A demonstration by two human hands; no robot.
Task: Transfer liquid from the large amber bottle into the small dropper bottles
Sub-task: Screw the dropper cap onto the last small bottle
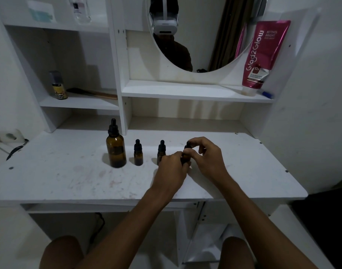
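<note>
Head view: on the scuffed white desk [69, 171] a large amber glass bottle with a black dropper cap [115, 152] stands capped at the left of a row. To its right are a first small amber dropper bottle [138, 156] and a second small amber dropper bottle [160, 150], both upright and capped.

The third small amber dropper bottle [185, 158] is at the right end, between the hands. The left hand [171, 169] has its fingers curled round the bottle's lower body. The right hand [208, 160] pinches its black cap between thumb and forefinger, with the other fingers loosely raised. This looks like uncapping, so no liquid has been moved from this grip yet.

The left knuckles sit just beside the second small bottle, so a jerk as the cap frees could topple it. A narrow bottle open on the desk would also tip easily.

The pink squeeze tube [263, 55] on the shelf reads "Glad2Glow", "RETINOL BRIGHT" and "10x". The yellow-labelled can [58, 88] on the left shelf is too blurred to read. The amber bottles show no legible labels.
</note>
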